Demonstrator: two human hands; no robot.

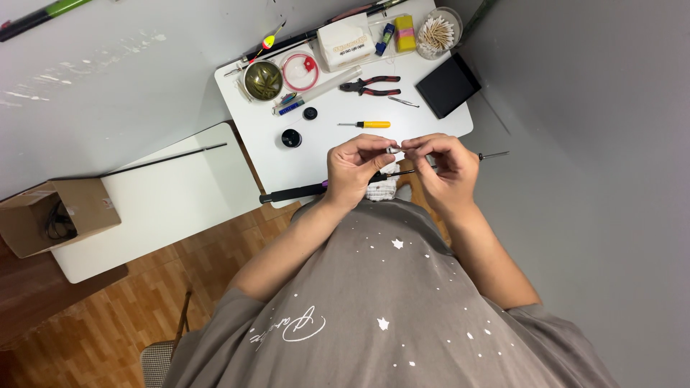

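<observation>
Both hands meet just above the near edge of the white tabletop [287, 172]. The left hand [352, 169] and the right hand [445, 165] each pinch one end of a small pale part [394, 149] between thumb and fingertips, so both are closed on it; what the part is stays too small to tell. A thin dark rod [302, 191] runs under the hands, its handle toward the near left edge and its tip [496, 154] past the right edge. A white cloth [381, 188] lies below the hands. Untouched further back lie a yellow screwdriver [368, 124], red-handled pliers [370, 85], two small black caps [291, 138], a black box [447, 85] at the right edge and a jar of cotton swabs [437, 32] in the far right corner. Judging by this, the work on the part is midway: held, not yet fitted to the rod.
</observation>
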